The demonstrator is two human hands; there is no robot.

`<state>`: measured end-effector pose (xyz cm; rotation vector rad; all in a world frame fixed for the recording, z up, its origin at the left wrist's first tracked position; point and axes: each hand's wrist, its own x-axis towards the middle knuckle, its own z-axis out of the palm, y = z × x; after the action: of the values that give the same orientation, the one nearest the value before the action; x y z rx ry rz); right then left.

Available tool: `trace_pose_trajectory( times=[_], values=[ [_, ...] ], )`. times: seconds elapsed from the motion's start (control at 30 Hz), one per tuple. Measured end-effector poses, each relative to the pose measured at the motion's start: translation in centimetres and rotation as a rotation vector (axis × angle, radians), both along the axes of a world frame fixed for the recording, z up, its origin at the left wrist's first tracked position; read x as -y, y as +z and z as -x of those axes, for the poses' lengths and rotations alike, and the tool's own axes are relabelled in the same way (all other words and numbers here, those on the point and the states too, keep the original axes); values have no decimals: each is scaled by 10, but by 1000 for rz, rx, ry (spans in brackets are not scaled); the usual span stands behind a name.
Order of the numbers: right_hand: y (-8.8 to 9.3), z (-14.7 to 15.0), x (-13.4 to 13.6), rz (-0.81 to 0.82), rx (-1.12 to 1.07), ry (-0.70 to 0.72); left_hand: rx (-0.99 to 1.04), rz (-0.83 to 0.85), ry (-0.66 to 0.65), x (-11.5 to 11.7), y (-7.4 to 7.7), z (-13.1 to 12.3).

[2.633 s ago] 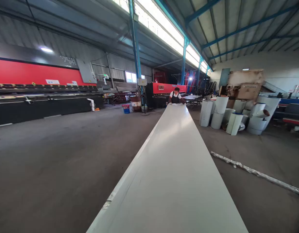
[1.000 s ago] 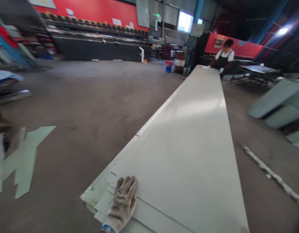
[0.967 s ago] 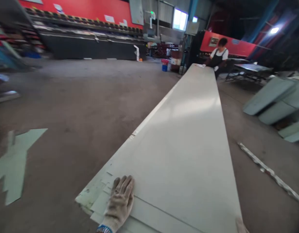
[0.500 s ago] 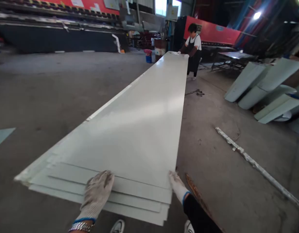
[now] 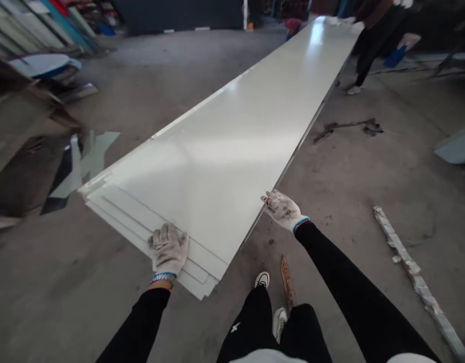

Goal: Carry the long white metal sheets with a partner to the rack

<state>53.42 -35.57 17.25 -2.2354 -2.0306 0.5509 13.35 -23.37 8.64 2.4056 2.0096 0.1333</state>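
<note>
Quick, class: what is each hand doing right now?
Left hand: open, palm flat on the stack of long pale-grey metal sheets.
Right hand: at the stack's side edge; grip cannot be told.

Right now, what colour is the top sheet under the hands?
Pale grey-white, glossy top sheet; head view.

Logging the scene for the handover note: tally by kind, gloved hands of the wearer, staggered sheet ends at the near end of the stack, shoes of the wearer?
Gloved hands: 2, the left hand flat on the sheet stack, the right hand at its right edge
Staggered sheet ends: about 4, hard to separate
Shoes: 2, left shoe and right shoe
Total: about 8
</note>
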Motion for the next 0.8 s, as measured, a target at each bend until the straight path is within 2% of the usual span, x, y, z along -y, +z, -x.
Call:
trace_pose_trajectory(
  times=[0.1, 0.17, 0.23, 0.27, 0.37, 0.5, 0.63, 0.8],
  values=[
    [1, -11, -26, 31, 49, 245, -55, 46, 108, 38, 16, -56],
    [5, -23, -54, 96, 175, 395, -116, 151, 29, 57, 23, -104],
    [12, -35, -85, 161, 300, 513, -205, 230, -3, 61, 27, -139],
    [16, -40, -100, 173, 326, 559, -246, 231, 11, 60, 29, -148],
    [21, -46, -127, 109, 299, 626, -297, 193, 55, 53, 35, -146],
    [16, -37, -130, 54, 265, 572, -242, 241, 102, 49, 40, -136],
    [13, -25, -129, 29, 316, 538, -250, 297, 138, 49, 40, -160],
    [13, -29, -139, 27, 415, 540, -201, 284, 94, 51, 37, -193]
  ],
)
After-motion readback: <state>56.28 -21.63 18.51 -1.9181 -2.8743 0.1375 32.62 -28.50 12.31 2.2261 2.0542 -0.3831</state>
